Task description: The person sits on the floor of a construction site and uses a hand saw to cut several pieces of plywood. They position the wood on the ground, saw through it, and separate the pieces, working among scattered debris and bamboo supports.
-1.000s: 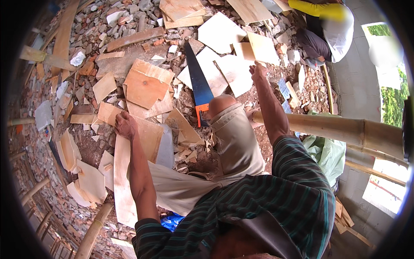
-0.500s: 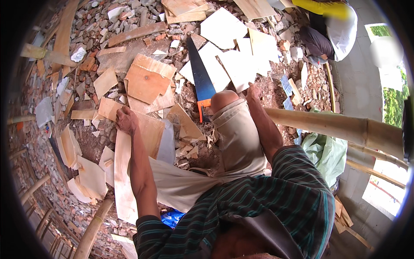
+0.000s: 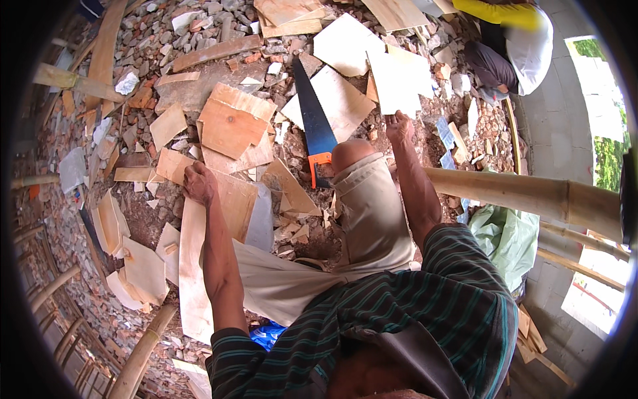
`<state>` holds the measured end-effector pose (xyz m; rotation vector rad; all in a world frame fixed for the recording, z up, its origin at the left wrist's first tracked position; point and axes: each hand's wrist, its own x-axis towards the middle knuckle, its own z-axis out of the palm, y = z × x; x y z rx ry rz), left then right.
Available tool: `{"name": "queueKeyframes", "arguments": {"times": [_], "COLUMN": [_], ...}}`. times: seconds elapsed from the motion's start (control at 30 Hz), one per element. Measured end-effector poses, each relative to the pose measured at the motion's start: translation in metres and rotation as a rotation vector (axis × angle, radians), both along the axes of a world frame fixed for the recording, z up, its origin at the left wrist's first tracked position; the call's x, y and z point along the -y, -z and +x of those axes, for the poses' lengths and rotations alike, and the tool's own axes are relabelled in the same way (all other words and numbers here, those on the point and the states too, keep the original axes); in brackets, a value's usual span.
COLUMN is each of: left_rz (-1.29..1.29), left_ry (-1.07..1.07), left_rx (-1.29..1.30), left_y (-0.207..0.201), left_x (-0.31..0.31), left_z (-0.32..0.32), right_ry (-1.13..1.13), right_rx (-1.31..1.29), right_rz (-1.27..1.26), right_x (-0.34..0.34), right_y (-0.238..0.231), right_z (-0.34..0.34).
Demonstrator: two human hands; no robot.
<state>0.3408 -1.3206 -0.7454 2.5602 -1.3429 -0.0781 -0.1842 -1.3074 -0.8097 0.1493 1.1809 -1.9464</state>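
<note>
One pale board (image 3: pixel 393 81), edge in right grip (image 3: pixel 399 126)

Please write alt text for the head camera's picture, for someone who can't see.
A person's right hand grips a pale board; the left hand touches a tan board. An orange-handled saw lies between them amid rubble.

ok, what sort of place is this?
Probably a building or renovation site, judging by the brick and stone rubble across the ground, the handsaw lying among plywood pieces, and the bare block wall at right.
</note>
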Motion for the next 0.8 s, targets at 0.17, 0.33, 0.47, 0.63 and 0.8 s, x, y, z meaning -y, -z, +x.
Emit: {"name": "queueKeyframes", "arguments": {"times": [0.17,0.33,0.47,0.63,0.8], "left_rz": [-0.003,0.020,-0.010,-0.022,-0.043], "left_ry": [-0.004,-0.025,-0.021,-0.008,0.003], "left_rx": [0.000,-0.031,0.001,0.020,0.068], "left_y": [-0.001,-0.004,-0.004,0.000,0.006], "left_x": [-0.001,0.001,0.000,0.000,0.000], "left_z": [-0.001,-0.003,-0.005,-0.003,0.001], "right_ry": [-0.404,-0.799,-0.608,-0.512,-0.297], "right_rx": [-0.068,-0.314,-0.216,-0.384,-0.659], "right_rz": [0.419,0.368,0.196,0.169,0.131], "right_x": [0.004,-0.002,-0.002,0.009,0.027], "right_y": [0.018,0.033,0.006,-0.034,-0.041], "right_z": [0.025,0.053,0.067,0.069,0.044]}}
